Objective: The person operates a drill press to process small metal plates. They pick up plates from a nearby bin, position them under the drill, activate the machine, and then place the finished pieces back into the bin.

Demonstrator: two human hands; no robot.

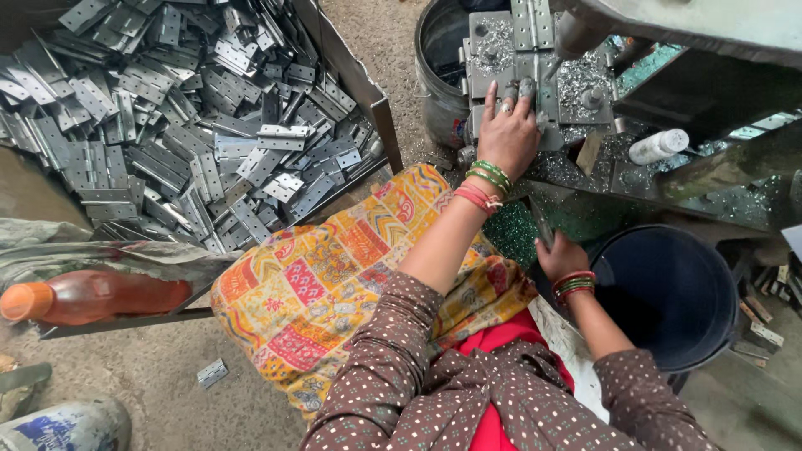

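Observation:
My left hand reaches forward onto the grey metal jig plate of a machine. Its fingers press down on a steel hinge lying there. Another hinge lies open further along the plate, among bright metal shavings. My right hand is low beside my knee, closed around a thin dark lever under the machine table. Both wrists carry green and red bangles. A patterned yellow cloth covers my lap.
A big open box at the left is heaped with several steel hinges. A metal bucket stands by the machine and a dark blue bucket at my right. An orange bottle, a white bottle and one loose hinge lie about.

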